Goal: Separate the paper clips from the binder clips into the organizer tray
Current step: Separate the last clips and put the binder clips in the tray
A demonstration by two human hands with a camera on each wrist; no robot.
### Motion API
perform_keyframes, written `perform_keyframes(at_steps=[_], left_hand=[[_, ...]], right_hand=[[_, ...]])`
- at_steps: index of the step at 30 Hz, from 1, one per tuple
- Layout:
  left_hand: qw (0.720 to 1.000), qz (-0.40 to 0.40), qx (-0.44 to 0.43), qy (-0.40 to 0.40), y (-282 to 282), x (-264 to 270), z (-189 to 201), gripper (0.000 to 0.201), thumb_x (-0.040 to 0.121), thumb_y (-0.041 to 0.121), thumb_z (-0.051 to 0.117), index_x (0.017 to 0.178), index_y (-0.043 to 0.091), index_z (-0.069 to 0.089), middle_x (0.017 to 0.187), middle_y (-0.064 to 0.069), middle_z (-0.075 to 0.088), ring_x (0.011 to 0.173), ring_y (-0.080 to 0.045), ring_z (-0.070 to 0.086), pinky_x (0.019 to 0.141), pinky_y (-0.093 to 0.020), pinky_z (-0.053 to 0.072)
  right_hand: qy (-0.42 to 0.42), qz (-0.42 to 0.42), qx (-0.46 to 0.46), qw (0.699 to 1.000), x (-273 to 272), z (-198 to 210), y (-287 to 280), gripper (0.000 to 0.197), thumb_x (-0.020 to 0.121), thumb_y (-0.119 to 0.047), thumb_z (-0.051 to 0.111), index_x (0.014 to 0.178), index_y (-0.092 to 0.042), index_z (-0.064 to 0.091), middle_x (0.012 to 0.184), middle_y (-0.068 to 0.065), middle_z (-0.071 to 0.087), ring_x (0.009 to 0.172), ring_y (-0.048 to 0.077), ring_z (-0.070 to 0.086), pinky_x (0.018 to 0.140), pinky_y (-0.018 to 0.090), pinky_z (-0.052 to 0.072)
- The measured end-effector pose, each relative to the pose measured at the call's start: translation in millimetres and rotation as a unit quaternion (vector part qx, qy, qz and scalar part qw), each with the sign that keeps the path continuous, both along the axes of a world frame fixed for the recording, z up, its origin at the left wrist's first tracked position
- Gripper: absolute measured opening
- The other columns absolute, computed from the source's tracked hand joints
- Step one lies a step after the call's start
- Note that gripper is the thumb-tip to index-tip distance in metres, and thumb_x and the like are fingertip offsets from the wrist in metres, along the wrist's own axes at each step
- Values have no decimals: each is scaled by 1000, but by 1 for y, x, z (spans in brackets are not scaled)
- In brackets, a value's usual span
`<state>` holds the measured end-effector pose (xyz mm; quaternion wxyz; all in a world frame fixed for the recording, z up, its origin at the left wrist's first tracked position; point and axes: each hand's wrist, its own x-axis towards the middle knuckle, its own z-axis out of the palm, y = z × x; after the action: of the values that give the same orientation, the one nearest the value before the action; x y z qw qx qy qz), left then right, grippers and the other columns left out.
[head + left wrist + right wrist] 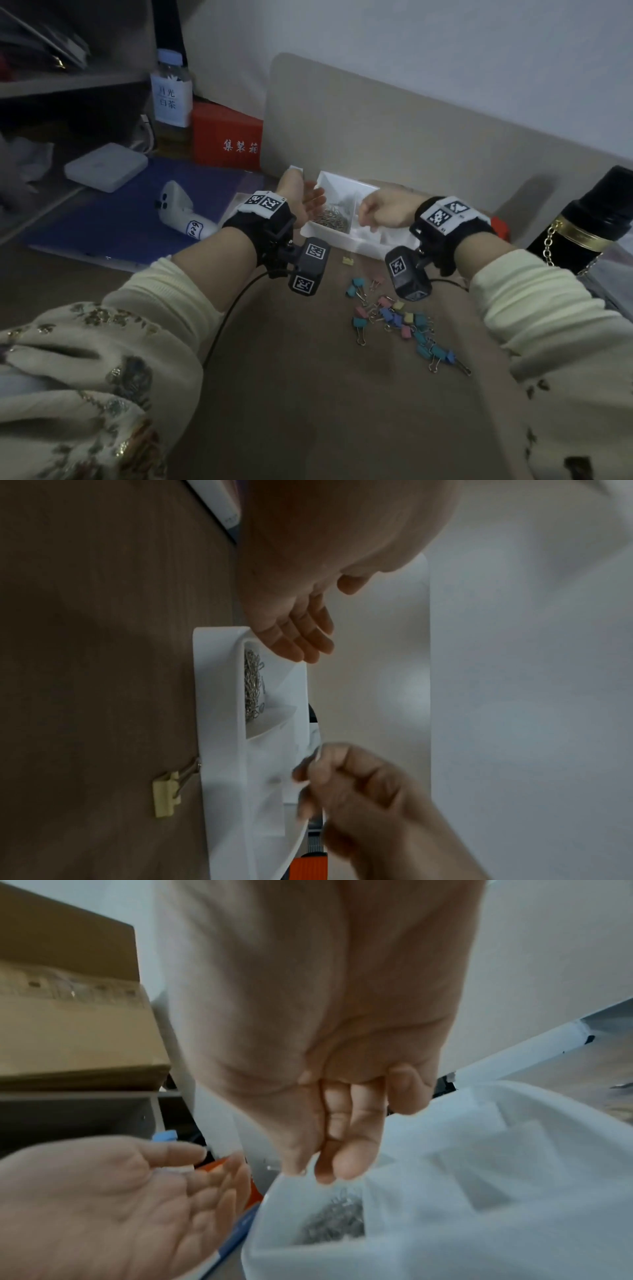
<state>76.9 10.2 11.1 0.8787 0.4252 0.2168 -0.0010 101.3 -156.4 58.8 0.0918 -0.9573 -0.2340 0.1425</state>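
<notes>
A white organizer tray (359, 240) lies across the table's far side. Its left compartment holds a heap of silver paper clips (334, 217), also seen in the left wrist view (253, 687) and the right wrist view (334, 1222). My left hand (313, 202) is open, palm up, at the tray's left end (301, 634). My right hand (370, 214) hovers over the tray's middle with fingertips bunched against the thumb (329, 1167); I see nothing between them. Coloured binder clips (397, 318) lie scattered on the table nearer me. One yellow binder clip (166, 791) touches the tray's front wall.
A black bottle with a gold chain (582, 226) stands at the right. A red box (226, 137), a drink bottle (171, 92), a white controller (181, 212) and a blue mat (120, 219) lie to the left. A beige panel (411, 130) rises behind the tray.
</notes>
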Motion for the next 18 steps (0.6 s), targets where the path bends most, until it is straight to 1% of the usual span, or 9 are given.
perform_keyframes(at_steps=[3, 4, 6, 9, 11, 12, 13, 16, 18], left_hand=[[1000, -9, 5, -5, 4, 3, -1, 36, 98, 32, 33, 76, 10, 50, 81, -7, 57, 73, -21, 54, 70, -30, 46], [1000, -12, 8, -6, 6, 3, 0, 35, 99, 32, 32, 77, 10, 50, 81, -7, 57, 73, -20, 53, 68, -30, 46], [1000, -15, 13, -7, 10, 2, 1, 34, 99, 31, 32, 78, 11, 49, 80, -6, 55, 71, -20, 52, 62, -29, 44], [1000, -17, 23, -5, 14, -1, 2, 33, 99, 31, 31, 78, 12, 48, 79, -5, 55, 71, -19, 52, 63, -29, 43], [999, -16, 29, -2, 14, -3, 2, 33, 100, 30, 31, 79, 12, 48, 80, -6, 56, 72, -19, 52, 66, -29, 42], [999, -16, 32, 1, 13, -5, 2, 33, 100, 30, 31, 80, 11, 49, 81, -6, 56, 72, -19, 53, 65, -29, 42], [999, -17, 36, 4, 11, -8, 1, 33, 100, 30, 31, 80, 11, 49, 81, -6, 57, 72, -19, 53, 65, -29, 43], [998, -33, 49, 6, 0, -17, 1, 30, 98, 28, 33, 81, 11, 51, 81, -5, 57, 70, -18, 53, 63, -28, 44], [997, -52, 63, 7, -10, -25, 1, 27, 97, 26, 35, 81, 12, 51, 79, -4, 56, 69, -17, 52, 63, -27, 44]], right_hand=[[-14, 1, 61, 998, 17, 5, 19, 19, 90, -5, 53, 75, -16, 59, 79, 0, 64, 67, 7, 56, 74, 21, 45], [-21, -3, 76, 997, 21, 4, 25, 19, 90, -5, 52, 76, -16, 58, 79, 1, 65, 65, 6, 56, 73, 21, 45], [-29, -16, 106, 994, 26, -3, 34, 15, 90, -6, 51, 85, -15, 61, 80, -1, 65, 64, 7, 57, 78, 24, 47], [0, -20, 137, 990, 27, -13, 37, 24, 93, -1, 42, 109, -11, 56, 91, 1, 63, 60, 8, 54, 64, 14, 48], [12, -17, 131, 991, 25, -15, 31, 29, 93, 2, 39, 114, -11, 54, 101, 2, 64, 61, 8, 57, 72, 16, 50], [9, -21, 124, 992, 23, -14, 25, 28, 93, 1, 41, 113, -11, 55, 105, 2, 65, 63, 7, 58, 72, 17, 48], [4, -26, 117, 993, 20, -13, 18, 24, 94, -1, 44, 112, -11, 57, 106, 3, 65, 63, 7, 57, 68, 16, 45], [-4, -34, 98, 995, 6, -9, -5, 14, 91, -8, 56, 103, -10, 64, 100, 3, 65, 63, 8, 55, 65, 17, 43], [18, -32, 67, 997, -8, -9, -20, 13, 90, -7, 58, 101, -10, 65, 89, 0, 64, 62, 8, 53, 55, 13, 42]])
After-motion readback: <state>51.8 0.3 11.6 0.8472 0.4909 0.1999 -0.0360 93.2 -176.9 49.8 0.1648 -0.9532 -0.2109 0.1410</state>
